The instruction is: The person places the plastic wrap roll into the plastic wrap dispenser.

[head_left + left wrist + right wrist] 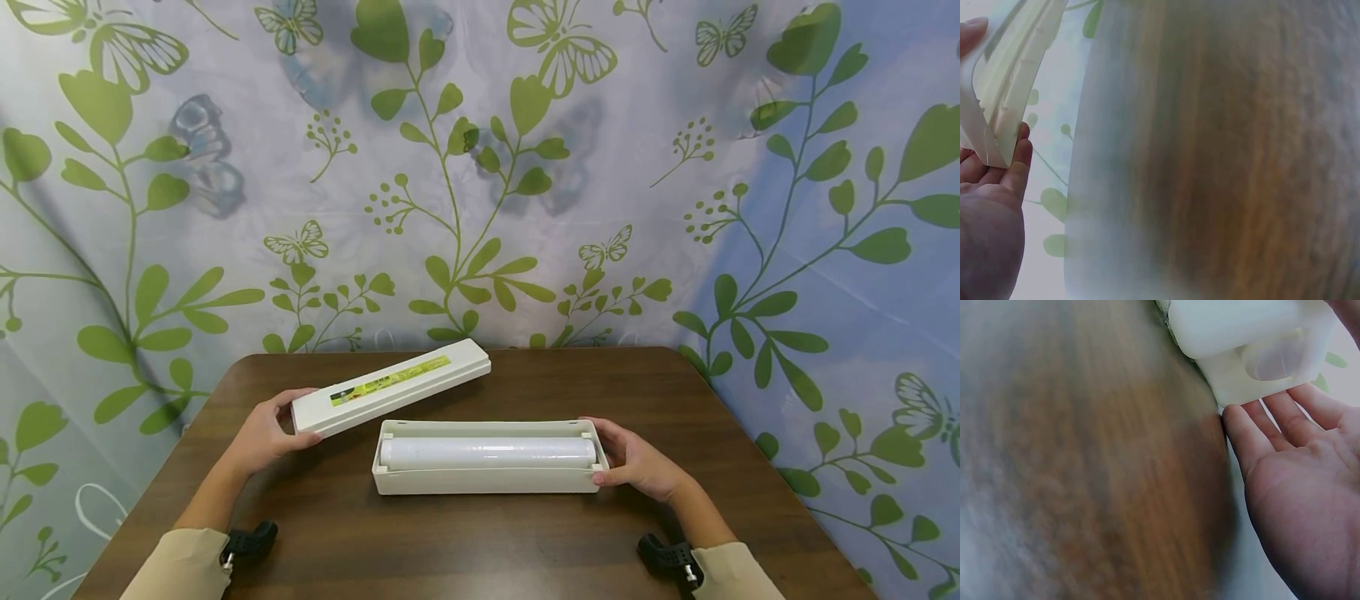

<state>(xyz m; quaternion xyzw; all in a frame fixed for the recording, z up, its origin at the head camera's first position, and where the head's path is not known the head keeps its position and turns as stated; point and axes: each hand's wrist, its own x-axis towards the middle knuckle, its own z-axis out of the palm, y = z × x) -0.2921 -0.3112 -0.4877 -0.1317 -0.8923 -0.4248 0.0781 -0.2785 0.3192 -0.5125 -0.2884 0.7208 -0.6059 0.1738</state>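
Observation:
In the head view, a long white lid (393,394) with a yellow-green label slants up to the right over the table. My left hand (264,435) grips its left end, thumb in front and fingers behind. The lid's hollow underside (1007,81) shows in the left wrist view. Lower and to the right, an off-white cling film box (487,482) stands uncovered with a wrapped, shiny white roll (487,452) lying inside. My right hand (643,463) holds the box by its right end, the thumb at the front corner and the fingers around the back.
Both things are over a brown wooden table (465,542) with rounded far corners. A leaf-and-butterfly patterned curtain (480,167) hangs behind it and along the sides. Black straps with camera mounts (251,542) sit on both wrists.

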